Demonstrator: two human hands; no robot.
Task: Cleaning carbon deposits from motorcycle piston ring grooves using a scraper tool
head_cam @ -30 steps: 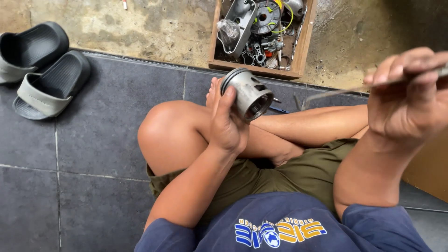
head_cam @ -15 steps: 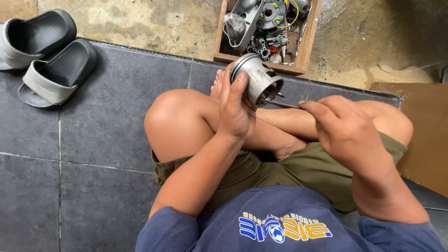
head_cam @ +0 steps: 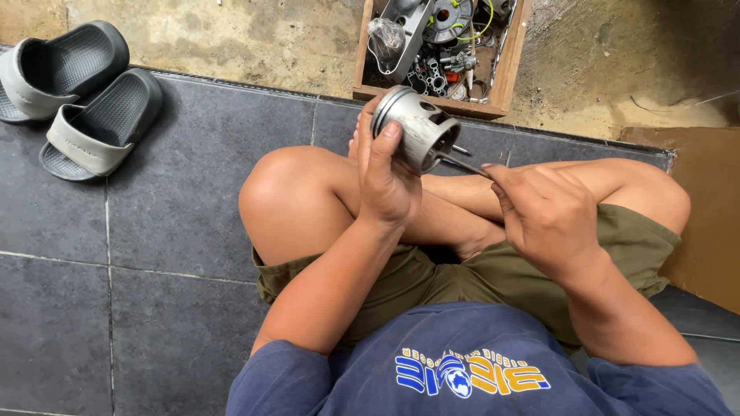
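The grey metal cylinder-shaped piston [head_cam: 412, 127] sits in my left hand [head_cam: 385, 181], lifted above my crossed legs with its open end turned toward my right side. My left forearm rises from below, wrist bent, thumb laid over the piston's side and the other fingers wrapped behind it. My right hand [head_cam: 543, 216] comes in from the other side, knuckles up, fingers pinched tight around a thin dark metal tool [head_cam: 462, 163] whose tip reaches into the piston's open end.

I am seated cross-legged on a floor of dark grey tiles [head_cam: 154, 231]. Just beyond my left hand, past the tile edge on rough concrete, stands a wooden box of assorted metal parts [head_cam: 439, 46]. Well off to the left of my left hand lie a pair of grey slip-on sandals [head_cam: 77, 92]. To the right of my right hand a brown board [head_cam: 709, 208] borders the tiles.
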